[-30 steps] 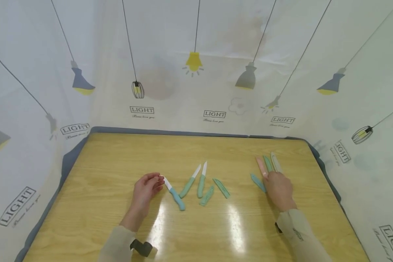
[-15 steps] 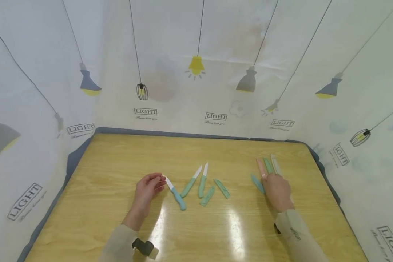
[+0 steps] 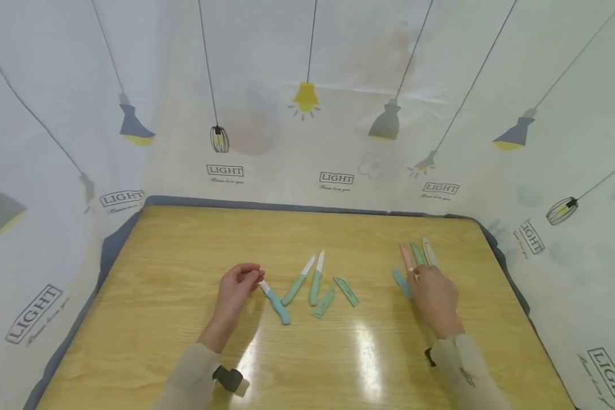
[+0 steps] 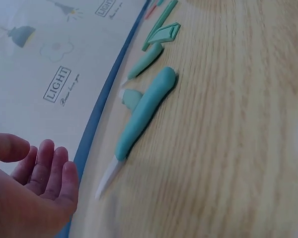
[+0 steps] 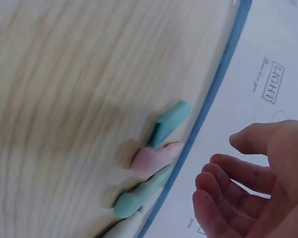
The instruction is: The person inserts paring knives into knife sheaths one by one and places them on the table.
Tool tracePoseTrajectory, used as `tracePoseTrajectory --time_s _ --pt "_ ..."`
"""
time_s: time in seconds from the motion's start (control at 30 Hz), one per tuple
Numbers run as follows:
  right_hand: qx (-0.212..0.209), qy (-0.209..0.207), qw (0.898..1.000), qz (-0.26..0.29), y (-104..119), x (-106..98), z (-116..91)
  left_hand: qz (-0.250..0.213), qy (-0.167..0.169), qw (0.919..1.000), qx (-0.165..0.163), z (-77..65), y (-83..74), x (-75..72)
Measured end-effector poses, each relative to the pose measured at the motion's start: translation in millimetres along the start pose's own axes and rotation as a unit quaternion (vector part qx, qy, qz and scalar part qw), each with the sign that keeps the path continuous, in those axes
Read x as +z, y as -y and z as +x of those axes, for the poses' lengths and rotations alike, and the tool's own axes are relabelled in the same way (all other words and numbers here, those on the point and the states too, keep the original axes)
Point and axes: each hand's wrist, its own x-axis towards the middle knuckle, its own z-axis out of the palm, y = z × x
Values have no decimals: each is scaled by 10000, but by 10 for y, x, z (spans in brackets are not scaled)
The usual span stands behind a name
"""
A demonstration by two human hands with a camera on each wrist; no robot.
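Observation:
A blue-handled knife (image 3: pixel 278 307) with a bare white blade lies on the table. By its blade tip hovers my left hand (image 3: pixel 236 293), its fingers loosely bent around nothing, as the left wrist view confirms. Two green-handled knives (image 3: pixel 315 288) with bare blades lie to the right, beside two green sheaths (image 3: pixel 346 292). Over on the right, my right hand (image 3: pixel 435 296) hangs above a row of sheathed knives: pink (image 5: pixel 148 161), green (image 5: pixel 134 198) and whitish (image 5: pixel 124 228). Its fingers are relaxed and hold nothing. Left of that row lies a blue sheath (image 3: pixel 402 283).
The wooden table (image 3: pixel 307 364) ends at a blue-grey edge strip (image 3: pixel 266 205). Behind it and at both sides hangs a pale cloth (image 3: pixel 266 85) printed with lamps. Glare streaks cross the front of the tabletop.
My left hand has shifted slightly right, closer over the blue knife's blade tip. My right hand stays over the sheathed knives with a small shift. The knives and sheaths lie as before.

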Motion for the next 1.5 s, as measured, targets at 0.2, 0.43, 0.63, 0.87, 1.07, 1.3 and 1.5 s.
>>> tracePoseTrajectory --time_s 0.2,0.43,0.63,0.87,1.07,1.3,1.5 --pt "-211 -278 9993 125 77 -1 -78 397 442 9979 252 2 -14 140" --pt "-189 356 9990 213 66 131 -118 482 531 9973 161 2 1 239" --pt "-189 481 9982 319 145 206 -134 422 430 9981 160 -7 4 256" --pt "-333 585 9972 316 361 261 -103 512 425 9977 159 0 -8 287" --pt "-171 972 9932 619 531 325 -35 560 600 9962 303 -23 -91 439" --pt "-32 1052 9874 1181 520 230 -11 1174 954 9849 843 57 -102 712" --pt "1 545 9939 963 283 30 -13 2128 1428 9577 1306 104 -213 1090"
